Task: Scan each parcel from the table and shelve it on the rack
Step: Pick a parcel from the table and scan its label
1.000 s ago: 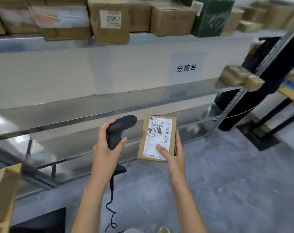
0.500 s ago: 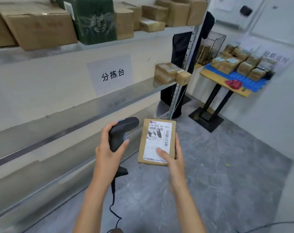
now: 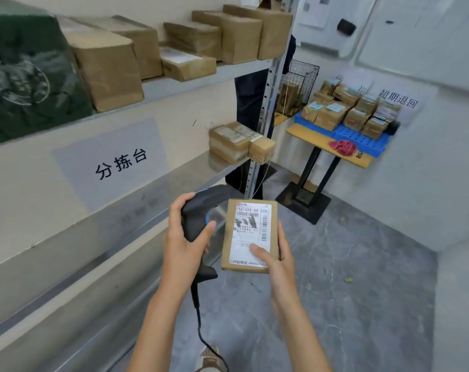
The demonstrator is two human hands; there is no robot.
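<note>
Hands clamped: left hand (image 3: 186, 251) grips the barcode scanner (image 3: 201, 210), which should aim toward 3 o'clock at the right hand's (image 3: 277, 260) labelled parcel (image 3: 250, 232).

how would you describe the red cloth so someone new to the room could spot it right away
Look right of the metal rack to the small wooden table on a black pedestal against the white wall. The crumpled red cloth lies on it at the front edge of the blue perforated plastic tray. It is the only red, soft thing there; everything else on the tray is a taped brown parcel.
</note>
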